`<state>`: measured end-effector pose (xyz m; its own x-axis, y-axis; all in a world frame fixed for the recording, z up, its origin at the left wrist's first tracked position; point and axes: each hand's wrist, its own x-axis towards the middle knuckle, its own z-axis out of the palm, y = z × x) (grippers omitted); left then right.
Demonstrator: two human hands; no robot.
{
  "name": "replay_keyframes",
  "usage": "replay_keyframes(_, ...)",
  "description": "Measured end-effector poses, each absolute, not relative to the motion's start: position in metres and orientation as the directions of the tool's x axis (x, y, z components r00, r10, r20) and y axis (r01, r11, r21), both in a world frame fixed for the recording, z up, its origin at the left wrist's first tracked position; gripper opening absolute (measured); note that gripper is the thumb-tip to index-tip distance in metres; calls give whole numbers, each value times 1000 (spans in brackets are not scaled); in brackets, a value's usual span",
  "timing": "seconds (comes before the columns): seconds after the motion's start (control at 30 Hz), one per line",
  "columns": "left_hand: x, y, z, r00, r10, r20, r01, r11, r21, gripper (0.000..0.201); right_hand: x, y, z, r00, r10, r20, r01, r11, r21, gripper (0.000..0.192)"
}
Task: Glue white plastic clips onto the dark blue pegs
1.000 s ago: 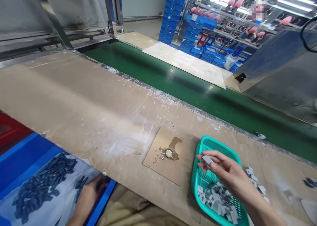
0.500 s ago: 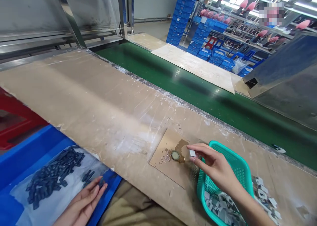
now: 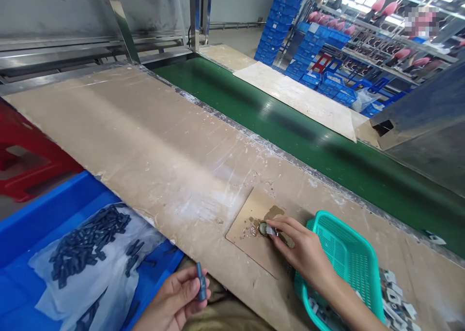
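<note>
My right hand [image 3: 303, 251] pinches a small grey square piece [image 3: 271, 230] and presses it onto the glue cap [image 3: 262, 228] on a brown cardboard pad [image 3: 250, 241]. My left hand [image 3: 174, 299] is low at the bench's near edge, holding a small dark blue cylindrical part [image 3: 200, 281] upright between thumb and fingers. A teal mesh basket [image 3: 341, 258] with grey pieces lies just right of my right hand. The blue bin [image 3: 54, 210] at left holds many dark blue parts [image 3: 87, 244] on a plastic sheet.
The worn brown bench top [image 3: 145, 142] runs diagonally, with a green conveyor belt [image 3: 290, 132] behind it. Loose grey pieces [image 3: 394, 297] lie right of the basket. A red stool [image 3: 25, 157] stands at left. Stacked blue crates [image 3: 283, 21] and racks fill the back.
My right hand carried the grey piece from above the basket leftward down onto the glue cap. My left hand left the blue bin and rose with a dark blue part in its fingers.
</note>
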<state>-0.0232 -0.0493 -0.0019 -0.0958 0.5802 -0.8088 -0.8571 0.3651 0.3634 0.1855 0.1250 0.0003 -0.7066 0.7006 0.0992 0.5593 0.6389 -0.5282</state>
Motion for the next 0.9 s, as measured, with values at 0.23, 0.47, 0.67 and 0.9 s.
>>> replay_keyframes(0.23,-9,-37,-15,-82,623,-778,-878,325,352,35,187,123,16,-661,744,97,551,569,-611,21)
replay_keyframes(0.47,19,-11,-8,11,744,-668,-905,291,310,29,180,93,50,-649,744,160,407,517,-753,24)
replay_keyframes(0.67,33,-6,-10,-580,794,-184,-457,-129,880,14,166,71,66,-574,818,40,324,272,-906,17)
replay_keyframes(0.9,34,-7,-5,-617,675,405,128,-423,897,31,163,65,65,-526,848,-68,274,94,-957,18)
